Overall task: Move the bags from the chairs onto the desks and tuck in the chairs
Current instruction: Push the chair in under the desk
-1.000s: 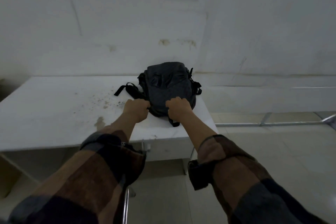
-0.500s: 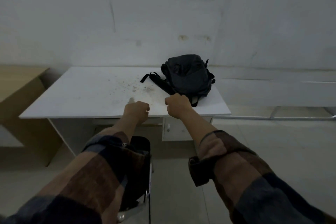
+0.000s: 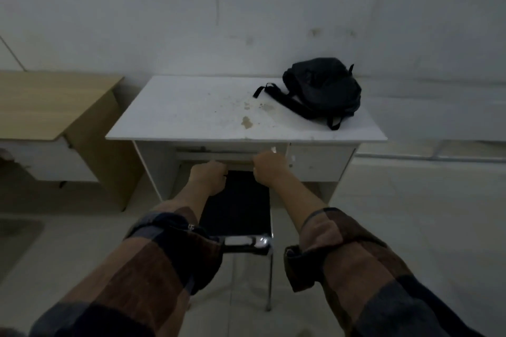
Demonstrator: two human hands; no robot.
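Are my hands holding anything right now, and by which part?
Nothing: left hand and right hand are curled but empty above the chair. The backpack lies on the desk.

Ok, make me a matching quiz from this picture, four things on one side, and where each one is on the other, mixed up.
Things:
1. backpack
2. chair
3. wooden desk
4. stain

Places:
A. left of the white desk
B. on the white desk's right rear part
C. on the floor in front of the white desk, between the arms
D. near the white desk's front edge, about mid-width

Pairs: 1-B, 2-C, 3-A, 4-D
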